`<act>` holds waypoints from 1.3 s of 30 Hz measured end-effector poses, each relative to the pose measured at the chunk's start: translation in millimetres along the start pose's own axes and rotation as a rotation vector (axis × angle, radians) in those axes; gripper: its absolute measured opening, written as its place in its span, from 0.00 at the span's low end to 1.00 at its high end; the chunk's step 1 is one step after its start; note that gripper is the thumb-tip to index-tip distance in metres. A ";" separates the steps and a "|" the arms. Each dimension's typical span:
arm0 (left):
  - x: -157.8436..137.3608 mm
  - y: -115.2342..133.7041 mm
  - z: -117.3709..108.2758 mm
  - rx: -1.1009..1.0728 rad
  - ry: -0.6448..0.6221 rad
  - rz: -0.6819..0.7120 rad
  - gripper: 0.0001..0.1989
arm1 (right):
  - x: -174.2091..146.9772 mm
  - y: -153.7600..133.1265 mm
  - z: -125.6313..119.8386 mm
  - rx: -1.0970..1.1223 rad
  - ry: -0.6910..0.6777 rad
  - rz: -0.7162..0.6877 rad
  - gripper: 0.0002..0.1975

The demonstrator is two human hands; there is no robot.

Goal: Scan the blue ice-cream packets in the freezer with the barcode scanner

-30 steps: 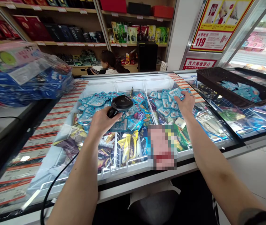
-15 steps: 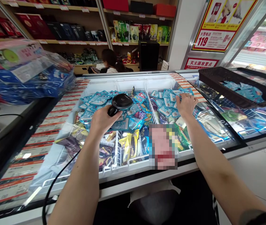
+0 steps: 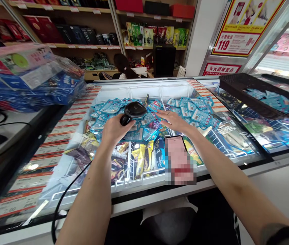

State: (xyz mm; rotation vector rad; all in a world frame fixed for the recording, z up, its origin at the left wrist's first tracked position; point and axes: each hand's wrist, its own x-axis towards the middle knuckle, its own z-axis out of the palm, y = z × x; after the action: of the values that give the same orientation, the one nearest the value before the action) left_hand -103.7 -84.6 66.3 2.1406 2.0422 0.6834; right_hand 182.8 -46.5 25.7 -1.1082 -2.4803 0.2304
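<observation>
My left hand (image 3: 115, 130) is wrapped around the handle of a black barcode scanner (image 3: 135, 109), whose head points away over the heap of blue packets. A black cable trails from it along my forearm. My right hand (image 3: 172, 120) reaches over the middle divider with fingers stretched out, palm down, its fingertips at the right side of the left heap of blue packets (image 3: 110, 107). Whether they touch a packet is hard to make out. To its right lies another spread of blue packets (image 3: 203, 115). A phone (image 3: 177, 153), partly blurred out, rests near the front edge.
The glass-topped freezer (image 3: 154, 194) holds several wrapped ice creams (image 3: 144, 156) in wire baskets. A dark woven basket (image 3: 251, 98) with blue packets stands at right. Plastic-wrapped boxes (image 3: 29, 81) are piled at left. A person (image 3: 124, 66) sits behind the freezer, before stocked shelves.
My right hand has moved left from the right-hand packets to the edge of the left heap. My left hand keeps the scanner in about the same place. The view has shifted slightly.
</observation>
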 end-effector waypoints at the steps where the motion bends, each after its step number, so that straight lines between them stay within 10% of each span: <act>1: 0.1 -0.2 -0.1 -0.002 -0.001 0.001 0.25 | 1.6 -1.9 1.8 -0.021 -0.035 -0.001 0.23; 11: 0.0 -1.4 1.5 -0.018 0.002 0.013 0.25 | 2.4 2.9 4.3 -0.028 0.104 0.175 0.22; 18: 0.1 -0.5 2.3 -0.009 0.003 0.002 0.24 | 4.3 1.4 6.9 -0.034 -0.047 0.069 0.21; 29: 0.1 0.0 3.2 -0.009 -0.012 0.002 0.25 | 5.2 5.0 14.7 -0.041 0.177 0.258 0.26; 39: -2.6 6.7 0.7 -0.024 -0.038 -0.004 0.24 | 4.9 11.6 14.6 -0.021 0.063 0.231 0.26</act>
State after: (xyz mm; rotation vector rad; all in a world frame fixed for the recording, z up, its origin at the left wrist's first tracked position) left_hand -97.3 -87.6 67.6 2.1191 2.0087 0.6573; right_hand 181.3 -34.8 10.4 -1.3894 -2.3041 0.2325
